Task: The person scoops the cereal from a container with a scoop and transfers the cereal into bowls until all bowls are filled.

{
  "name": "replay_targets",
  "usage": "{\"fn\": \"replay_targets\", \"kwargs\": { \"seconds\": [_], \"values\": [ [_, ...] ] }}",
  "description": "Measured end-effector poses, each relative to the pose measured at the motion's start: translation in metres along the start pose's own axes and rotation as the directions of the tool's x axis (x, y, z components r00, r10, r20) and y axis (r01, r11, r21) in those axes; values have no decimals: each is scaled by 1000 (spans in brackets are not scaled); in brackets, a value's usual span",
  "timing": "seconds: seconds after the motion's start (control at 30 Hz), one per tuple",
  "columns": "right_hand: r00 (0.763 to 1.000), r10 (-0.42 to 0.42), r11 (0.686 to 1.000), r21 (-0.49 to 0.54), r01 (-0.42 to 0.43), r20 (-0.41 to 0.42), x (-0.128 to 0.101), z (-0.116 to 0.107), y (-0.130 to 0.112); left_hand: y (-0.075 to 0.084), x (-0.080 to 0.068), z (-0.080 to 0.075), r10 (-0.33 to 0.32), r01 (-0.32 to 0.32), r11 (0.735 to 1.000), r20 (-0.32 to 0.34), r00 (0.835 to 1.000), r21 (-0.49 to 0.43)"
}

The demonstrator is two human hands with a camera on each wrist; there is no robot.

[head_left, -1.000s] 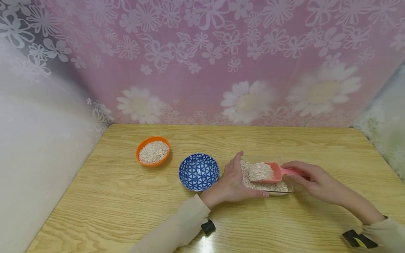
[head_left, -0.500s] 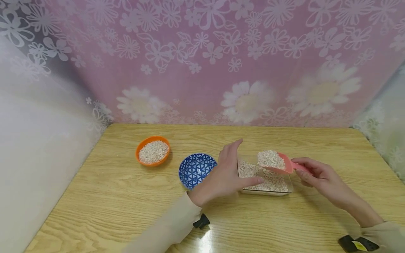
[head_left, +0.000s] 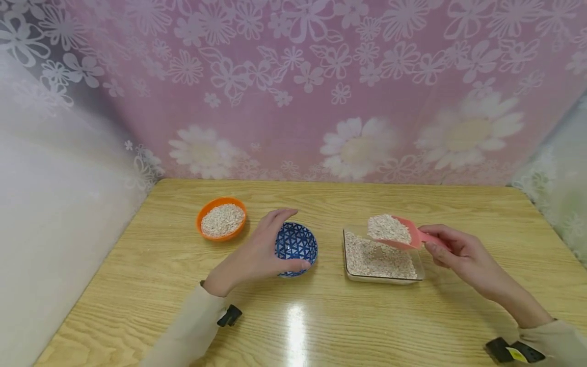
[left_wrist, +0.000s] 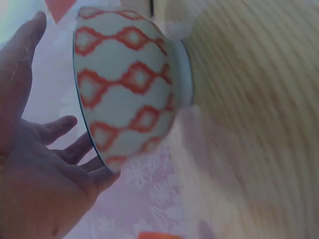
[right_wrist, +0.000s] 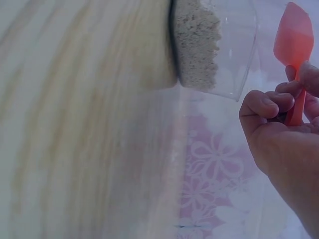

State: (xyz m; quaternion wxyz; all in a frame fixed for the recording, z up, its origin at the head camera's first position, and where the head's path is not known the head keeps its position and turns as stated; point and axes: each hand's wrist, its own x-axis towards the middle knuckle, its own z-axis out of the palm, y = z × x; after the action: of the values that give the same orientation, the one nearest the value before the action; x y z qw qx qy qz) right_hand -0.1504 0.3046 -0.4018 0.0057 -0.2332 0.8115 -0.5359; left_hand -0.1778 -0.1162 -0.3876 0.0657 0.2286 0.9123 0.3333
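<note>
My right hand (head_left: 463,262) grips the handle of a pink scoop (head_left: 415,237) heaped with oat flakes (head_left: 389,228). It holds the scoop over a clear rectangular container (head_left: 382,279) of the same flakes. My left hand (head_left: 259,255) is at the left side of a bowl (head_left: 295,244), blue and white inside, with thumb and fingers spread around its rim. In the left wrist view, the bowl (left_wrist: 124,84) shows a white outside with red diamond shapes, and the fingers (left_wrist: 55,130) lie right at the rim. The right wrist view shows the scoop (right_wrist: 294,37) from below.
An orange bowl (head_left: 199,227) filled with oat flakes stands behind and left of the blue-patterned bowl. All of it is on a wood-grain table (head_left: 348,326), backed by a pink flowered curtain (head_left: 275,112).
My left hand has let go of the container and moved left to the blue-patterned bowl. The loaded scoop has risen out of the flakes in my right hand.
</note>
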Motion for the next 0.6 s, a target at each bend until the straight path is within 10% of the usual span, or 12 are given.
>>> {"fn": "replay_targets", "kwargs": {
  "seconds": [0.3,0.6],
  "values": [
    [1000,6,998,-70,-8,-23,4,3,-10,-21,-13,1,-51,51,999,139,989,8],
    [1000,0,994,-113,-2,-17,17,14,-24,-22,-4,9,-61,67,997,140,988,-40]
  ]
}}
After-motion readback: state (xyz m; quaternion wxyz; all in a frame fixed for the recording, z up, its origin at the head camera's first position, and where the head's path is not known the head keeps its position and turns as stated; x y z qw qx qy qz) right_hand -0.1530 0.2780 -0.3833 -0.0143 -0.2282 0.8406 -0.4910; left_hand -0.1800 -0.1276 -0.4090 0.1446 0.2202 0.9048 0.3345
